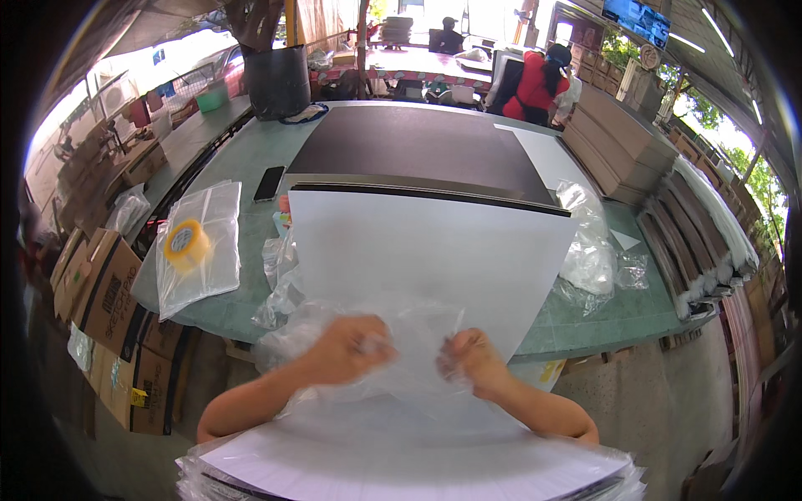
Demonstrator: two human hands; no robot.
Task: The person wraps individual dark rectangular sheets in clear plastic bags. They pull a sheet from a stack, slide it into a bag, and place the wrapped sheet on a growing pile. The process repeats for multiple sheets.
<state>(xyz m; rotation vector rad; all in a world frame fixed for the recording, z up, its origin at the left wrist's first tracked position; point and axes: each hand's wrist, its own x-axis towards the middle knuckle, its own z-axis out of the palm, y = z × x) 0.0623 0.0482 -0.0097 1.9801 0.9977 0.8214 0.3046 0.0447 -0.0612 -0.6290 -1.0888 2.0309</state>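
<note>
My left hand (355, 349), a little blurred, is closed on a crumpled clear plastic bag (309, 321). Opposite it, my right hand (478, 361) pinches another part of the thin plastic, with a gap between the two hands. Just beyond them, a large white sheet (418, 242) lies on a stack with dark edges. Closest to me, below my forearms, is a pile of white sheets (401, 468) with clear plastic sticking out along its sides. Where the bag's edges run between my hands is hard to make out.
On the green table (213, 313) are flat clear bags (205, 267), a yellow tape roll (186, 244), a phone (269, 184), a black board (418, 146) and crumpled plastic (585, 250). Grey boards (618, 138) stand at right, cartons (109, 292) at left. A person in red (535, 88) is farther back.
</note>
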